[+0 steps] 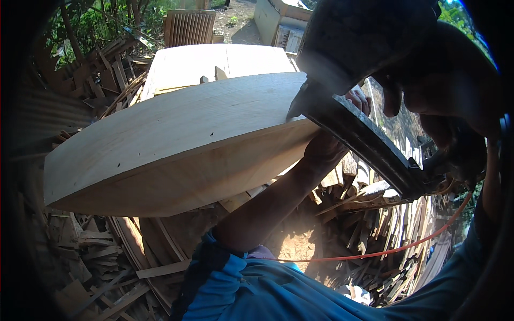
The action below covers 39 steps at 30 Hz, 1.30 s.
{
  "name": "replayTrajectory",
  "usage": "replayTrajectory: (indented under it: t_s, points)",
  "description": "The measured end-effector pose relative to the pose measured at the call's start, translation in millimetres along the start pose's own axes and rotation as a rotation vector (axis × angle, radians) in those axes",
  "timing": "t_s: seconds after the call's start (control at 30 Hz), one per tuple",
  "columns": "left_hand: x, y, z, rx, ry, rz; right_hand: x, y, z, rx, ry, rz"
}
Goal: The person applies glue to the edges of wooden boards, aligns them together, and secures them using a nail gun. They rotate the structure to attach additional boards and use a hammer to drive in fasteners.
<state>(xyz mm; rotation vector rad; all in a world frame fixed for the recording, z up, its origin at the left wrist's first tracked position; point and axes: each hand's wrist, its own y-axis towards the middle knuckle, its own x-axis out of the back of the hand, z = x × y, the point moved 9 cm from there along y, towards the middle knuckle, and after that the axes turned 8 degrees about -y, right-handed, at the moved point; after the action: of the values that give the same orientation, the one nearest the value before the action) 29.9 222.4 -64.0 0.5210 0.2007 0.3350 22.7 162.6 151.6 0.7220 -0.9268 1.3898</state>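
Observation:
A large pale wooden piece (176, 120) with a curved outline spans the view from the far left to the centre right, its lower face (214, 174) in shade. At its right end my left hand (326, 147) grips the wood, with fingers showing past the edge and part of the hand hidden. My right hand (447, 93), dark in shadow, is wrapped round the handle of a black pneumatic nail gun (369, 139). The gun's nose is at the wood's right end, close to my left hand. A red air hose (401, 250) runs from the gun across my front.
Behind the wood stands a sunlit pale tabletop (241, 56). Scrap wood (96, 251) lies heaped at left, and stacked strips (396, 246) lie at right. A slatted wooden panel (188, 28) and a pale box-like cabinet (273, 21) are at the back.

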Motion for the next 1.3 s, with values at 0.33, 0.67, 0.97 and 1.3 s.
replayTrajectory:
  t_s: [0.33, 0.67, 0.97, 1.3]
  points:
    - [-3.2, -11.4, 54.6, 0.466, -1.071, -0.2, 4.8, -1.8, -7.4, -0.04, -0.005, -0.022]
    - [-10.1, -16.7, 47.4, 0.298, -1.23, -0.242, 25.4, -16.7, -17.3, -0.096, -0.02, -0.045]
    - [-23.6, -19.4, 96.4, 0.455, -1.243, -0.25, 35.0, -33.9, -13.4, -0.252, 0.007, -0.075]
    - [-93.6, -16.1, 122.8, -0.182, -1.823, 0.389, 81.9, -85.7, -23.1, -0.226, -0.097, -0.302]
